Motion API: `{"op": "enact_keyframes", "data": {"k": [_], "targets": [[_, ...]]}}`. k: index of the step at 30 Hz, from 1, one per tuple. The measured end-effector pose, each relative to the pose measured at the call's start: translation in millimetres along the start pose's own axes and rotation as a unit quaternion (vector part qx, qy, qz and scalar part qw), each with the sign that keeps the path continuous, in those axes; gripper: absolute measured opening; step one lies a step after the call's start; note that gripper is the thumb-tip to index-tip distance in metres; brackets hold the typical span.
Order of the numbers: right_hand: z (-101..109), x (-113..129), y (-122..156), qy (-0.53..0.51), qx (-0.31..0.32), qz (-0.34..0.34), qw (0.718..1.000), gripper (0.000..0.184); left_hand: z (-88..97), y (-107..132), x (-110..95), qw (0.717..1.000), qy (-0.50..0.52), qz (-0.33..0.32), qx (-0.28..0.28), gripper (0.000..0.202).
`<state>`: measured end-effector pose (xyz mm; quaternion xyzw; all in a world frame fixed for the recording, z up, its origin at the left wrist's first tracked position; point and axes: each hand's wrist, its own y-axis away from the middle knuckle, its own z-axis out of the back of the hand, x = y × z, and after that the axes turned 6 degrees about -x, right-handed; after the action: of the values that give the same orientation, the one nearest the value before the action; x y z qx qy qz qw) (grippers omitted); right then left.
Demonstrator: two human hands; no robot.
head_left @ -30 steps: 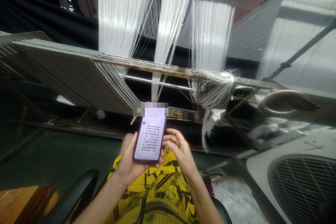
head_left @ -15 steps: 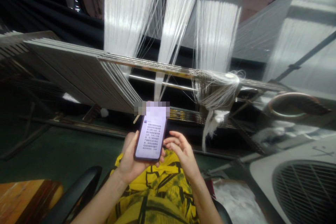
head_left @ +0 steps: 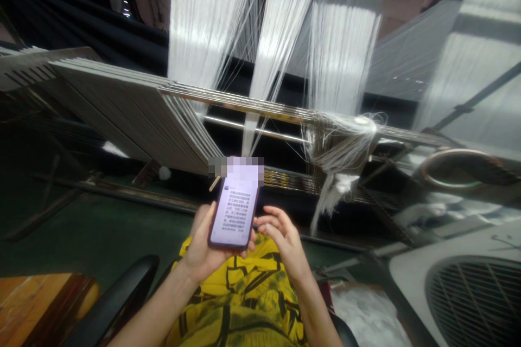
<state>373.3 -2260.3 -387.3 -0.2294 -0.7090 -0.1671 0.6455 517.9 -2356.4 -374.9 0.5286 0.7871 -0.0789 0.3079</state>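
Note:
My left hand point(head_left: 199, 249) is wrapped round a smartphone point(head_left: 234, 216) whose lit screen shows text. The phone is held upright over my lap, which is covered in yellow cloth with black lines point(head_left: 248, 293). My right hand point(head_left: 283, 238) hovers just right of the phone with its fingers loosely curled and apart, the fingertips close to the phone's right edge, holding nothing.
Ahead is a loom frame: sheets of white warp threads point(head_left: 207, 27) hang down to metal bars point(head_left: 244, 104), with a bundle of loose white yarn point(head_left: 342, 141) at the right. A large fan housing point(head_left: 468, 287) sits lower right. A black chair armrest point(head_left: 118, 298) and an orange wooden surface point(head_left: 32, 303) are lower left.
The view has drifted slightly, so the loom and fan sit a little to the right. Both hands and the phone keep nearly the same pose.

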Motion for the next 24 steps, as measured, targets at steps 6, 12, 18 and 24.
{"op": "enact_keyframes", "data": {"k": [6,12,18,24], "targets": [[0.4,-0.9,0.4,0.004,0.002,-0.001,1.0,0.033,-0.8,-0.2,-0.2,1.0,0.001,0.0,-0.005,0.071],[2.1,-3.2,0.7,0.008,0.002,0.001,1.0,0.031,-0.5,0.4,1.3,1.0,-0.005,-0.005,-0.009,0.071],[1.8,-3.3,0.8,0.007,-0.001,0.004,1.0,0.032,-1.5,0.0,1.1,1.0,0.001,-0.006,-0.011,0.07],[1.5,-1.5,1.2,0.006,-0.001,0.006,1.0,0.032,-2.8,-1.9,0.2,1.0,0.007,-0.003,-0.01,0.069]]}}
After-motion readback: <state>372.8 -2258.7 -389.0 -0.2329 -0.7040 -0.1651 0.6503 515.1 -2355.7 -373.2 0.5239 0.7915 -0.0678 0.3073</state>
